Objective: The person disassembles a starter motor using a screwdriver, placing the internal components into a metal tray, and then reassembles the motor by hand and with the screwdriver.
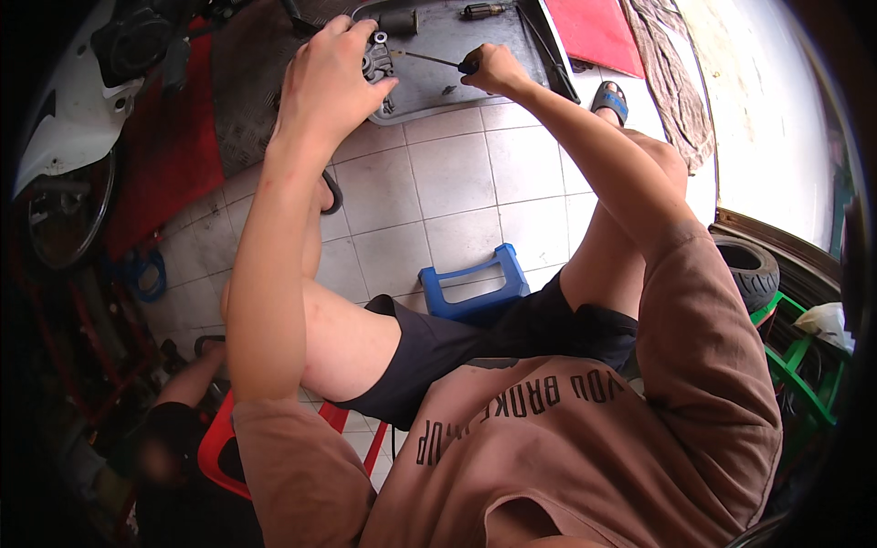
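Thin-shafted tool (pixel 431 59) gripped by its handle in the right hand (pixel 496 70); metal part (pixel 377 64) held by the left hand (pixel 331 78) over the tray (pixel 437 99).
At the tray's left end, the part is spanned by the left hand, thumb and fingers parted; the tool's tip is aimed at it, though contact cannot be told. The left forearm (pixel 268 292) is angled up to the tray; the right forearm (pixel 594 143) is slanted in from its lower right. Below the tray, dark capitals are seen upside down on the brown shirt (pixel 512 457); right of the tray, a sandal strap (pixel 609 103) is marked in blue.
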`<action>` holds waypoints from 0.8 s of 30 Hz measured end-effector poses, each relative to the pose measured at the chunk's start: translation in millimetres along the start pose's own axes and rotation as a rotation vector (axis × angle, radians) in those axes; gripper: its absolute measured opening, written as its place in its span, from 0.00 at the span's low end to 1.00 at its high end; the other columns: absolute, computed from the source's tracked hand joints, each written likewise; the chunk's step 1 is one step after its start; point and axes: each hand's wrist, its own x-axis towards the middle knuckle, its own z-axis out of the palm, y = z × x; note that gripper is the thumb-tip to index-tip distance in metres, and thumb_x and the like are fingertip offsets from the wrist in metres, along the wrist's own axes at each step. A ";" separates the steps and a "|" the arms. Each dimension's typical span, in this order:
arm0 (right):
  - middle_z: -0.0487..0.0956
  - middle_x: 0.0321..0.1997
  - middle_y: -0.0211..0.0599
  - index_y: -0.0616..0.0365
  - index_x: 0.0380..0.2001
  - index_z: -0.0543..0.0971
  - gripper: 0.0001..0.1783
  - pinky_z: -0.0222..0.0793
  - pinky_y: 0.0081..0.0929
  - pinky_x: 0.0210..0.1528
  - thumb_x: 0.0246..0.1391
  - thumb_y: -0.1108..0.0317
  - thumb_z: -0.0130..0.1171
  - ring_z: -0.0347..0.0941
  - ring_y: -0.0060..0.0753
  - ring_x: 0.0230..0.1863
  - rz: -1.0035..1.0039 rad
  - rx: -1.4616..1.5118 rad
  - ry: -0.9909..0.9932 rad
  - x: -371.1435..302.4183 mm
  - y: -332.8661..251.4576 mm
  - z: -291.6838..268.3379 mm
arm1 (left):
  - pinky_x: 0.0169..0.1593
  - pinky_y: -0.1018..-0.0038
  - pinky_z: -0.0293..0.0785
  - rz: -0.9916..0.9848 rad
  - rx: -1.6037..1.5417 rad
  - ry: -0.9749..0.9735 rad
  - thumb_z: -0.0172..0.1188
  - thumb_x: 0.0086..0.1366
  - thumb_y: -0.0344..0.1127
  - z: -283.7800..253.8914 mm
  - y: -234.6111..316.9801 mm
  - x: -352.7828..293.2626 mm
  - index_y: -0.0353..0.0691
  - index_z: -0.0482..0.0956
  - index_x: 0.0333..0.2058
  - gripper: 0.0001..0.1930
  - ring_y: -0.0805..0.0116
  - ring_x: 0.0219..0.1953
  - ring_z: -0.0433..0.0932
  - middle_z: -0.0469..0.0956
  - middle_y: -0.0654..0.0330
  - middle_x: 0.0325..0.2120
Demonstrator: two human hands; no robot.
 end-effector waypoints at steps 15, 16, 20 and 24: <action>0.83 0.34 0.31 0.41 0.35 0.85 0.15 0.75 0.31 0.38 0.37 0.61 0.64 0.80 0.32 0.37 0.328 -0.227 0.158 -83.1 -6.3 -229.9 | 0.54 0.63 0.72 0.028 -0.104 -0.291 0.74 0.41 0.39 141.4 45.0 82.0 0.40 0.77 0.50 0.33 0.52 0.49 0.75 0.74 0.50 0.44; 0.83 0.34 0.31 0.43 0.34 0.85 0.15 0.75 0.30 0.38 0.36 0.63 0.63 0.80 0.31 0.37 0.348 -0.248 0.121 -81.9 -3.6 -234.0 | 0.55 0.63 0.71 -0.001 -0.134 -0.314 0.75 0.41 0.39 157.1 46.8 85.8 0.40 0.77 0.50 0.33 0.52 0.49 0.75 0.74 0.50 0.44; 0.83 0.31 0.33 0.46 0.35 0.85 0.18 0.74 0.25 0.36 0.34 0.67 0.64 0.80 0.28 0.36 0.278 -0.110 0.147 -102.8 6.9 -251.6 | 0.55 0.63 0.71 -0.066 -0.238 -0.315 0.76 0.41 0.40 218.0 77.1 99.8 0.42 0.78 0.49 0.33 0.53 0.50 0.75 0.75 0.49 0.44; 0.83 0.31 0.35 0.47 0.32 0.85 0.15 0.74 0.27 0.37 0.35 0.68 0.63 0.80 0.30 0.37 0.279 -0.215 0.079 -95.1 1.5 -261.4 | 0.53 0.62 0.73 -0.041 -0.236 -0.323 0.75 0.42 0.40 255.7 98.4 102.7 0.41 0.79 0.48 0.31 0.52 0.48 0.76 0.75 0.49 0.43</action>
